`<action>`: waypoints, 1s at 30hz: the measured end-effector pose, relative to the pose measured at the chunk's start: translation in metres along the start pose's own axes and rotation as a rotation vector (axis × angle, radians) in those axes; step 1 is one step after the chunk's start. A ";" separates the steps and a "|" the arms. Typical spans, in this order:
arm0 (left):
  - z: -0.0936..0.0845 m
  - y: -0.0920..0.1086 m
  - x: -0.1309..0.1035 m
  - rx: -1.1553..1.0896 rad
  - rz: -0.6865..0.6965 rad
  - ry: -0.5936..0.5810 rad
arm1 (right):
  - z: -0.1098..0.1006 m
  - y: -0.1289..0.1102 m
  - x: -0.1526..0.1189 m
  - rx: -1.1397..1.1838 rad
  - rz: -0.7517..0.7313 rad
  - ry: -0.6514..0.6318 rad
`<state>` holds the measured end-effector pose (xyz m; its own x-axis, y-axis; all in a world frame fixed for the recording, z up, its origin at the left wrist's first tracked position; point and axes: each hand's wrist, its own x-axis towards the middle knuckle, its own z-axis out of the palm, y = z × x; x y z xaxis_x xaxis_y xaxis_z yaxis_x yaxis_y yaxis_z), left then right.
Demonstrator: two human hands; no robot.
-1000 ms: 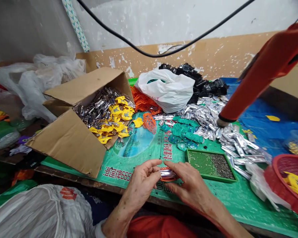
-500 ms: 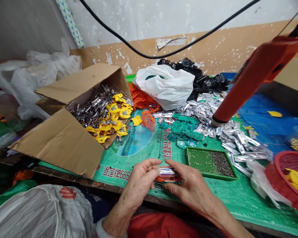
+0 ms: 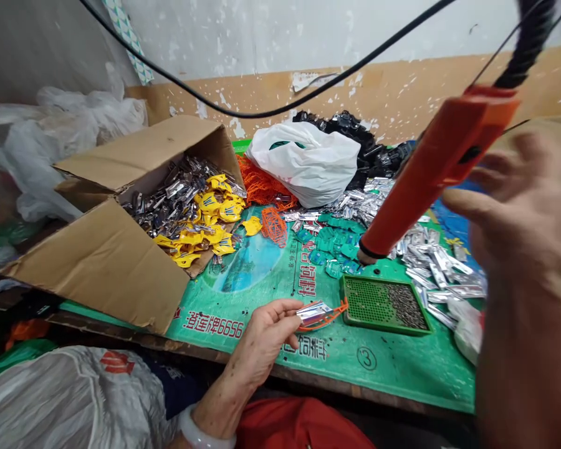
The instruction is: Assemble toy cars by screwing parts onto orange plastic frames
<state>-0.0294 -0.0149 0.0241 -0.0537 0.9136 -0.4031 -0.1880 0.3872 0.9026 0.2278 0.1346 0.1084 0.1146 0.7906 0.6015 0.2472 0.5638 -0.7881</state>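
My left hand (image 3: 271,330) pinches an orange openwork plastic piece (image 3: 330,319) with a shiny silver metal part (image 3: 314,313) lying against it, over the front of the bench. My right hand (image 3: 518,193), blurred, is raised at the right with its fingers apart. Close to its thumb hangs an orange-red electric screwdriver (image 3: 434,168), tilted, its tip low over the green pieces; I cannot tell whether the fingers touch it. A green perforated tray (image 3: 367,300) of small dark screws (image 3: 406,305) sits right of the held piece.
A cardboard box (image 3: 107,268) on its side spills metal parts and yellow pieces (image 3: 208,227). Behind lie teal pieces (image 3: 334,240), silver parts (image 3: 430,249), orange pieces (image 3: 274,226), a white bag (image 3: 306,159) and black parts (image 3: 378,149). A black cable (image 3: 243,114) droops across the top.
My right hand has left the held piece and risen to the right beside the screwdriver. The screwdriver has swung left. My left hand still holds the orange piece and metal part.
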 end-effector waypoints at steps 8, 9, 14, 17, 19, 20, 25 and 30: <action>0.002 -0.001 -0.002 0.020 -0.014 -0.022 | 0.067 -0.027 -0.008 0.201 0.142 -0.207; 0.002 -0.001 -0.001 0.028 -0.015 -0.021 | 0.069 -0.027 -0.013 0.168 0.158 -0.194; 0.003 0.001 0.001 0.073 0.017 -0.019 | 0.080 -0.024 -0.040 0.255 0.255 -0.239; 0.005 0.002 0.002 0.085 0.055 -0.003 | 0.086 -0.027 -0.056 0.254 0.315 -0.180; 0.006 0.001 0.003 0.097 0.072 0.003 | 0.089 -0.032 -0.063 0.261 0.352 -0.112; 0.006 0.000 0.003 0.102 0.075 0.005 | 0.090 -0.037 -0.065 0.287 0.355 -0.086; 0.007 -0.005 0.005 0.104 0.089 0.009 | 0.094 -0.066 -0.069 0.485 0.291 -0.005; 0.006 -0.005 0.005 0.102 0.113 -0.036 | 0.102 -0.077 -0.077 0.440 0.418 -0.031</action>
<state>-0.0224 -0.0115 0.0189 -0.0339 0.9553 -0.2937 -0.0817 0.2903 0.9535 0.1021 0.0548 0.1089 0.0863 0.9692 0.2307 -0.2341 0.2448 -0.9409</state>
